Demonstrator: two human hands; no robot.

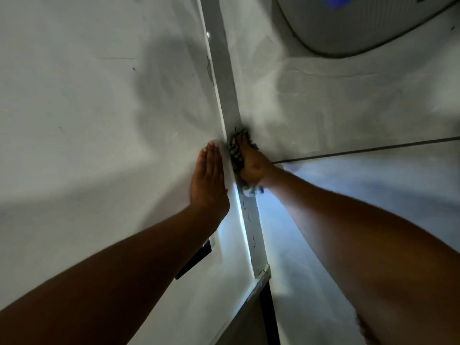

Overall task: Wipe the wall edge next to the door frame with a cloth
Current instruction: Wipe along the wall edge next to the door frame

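Overhead, right hand point(251, 163) gripping patterned cloth point(235, 151) against grey door frame point(227, 78), left hand point(207, 180) open, flat on white wall point(99, 95)

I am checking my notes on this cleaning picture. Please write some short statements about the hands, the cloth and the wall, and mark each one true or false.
1. The right hand presses a patterned cloth against the grey vertical strip. True.
2. The left hand holds the cloth. False: it lies flat and open on the white wall, holding nothing.
3. Both forearms are bare. True.
4. The cloth is plain white. False: it shows a dark and light pattern.
5. The two hands are on the same side of the strip. False: the left is on its left side, and the right is on the strip itself.
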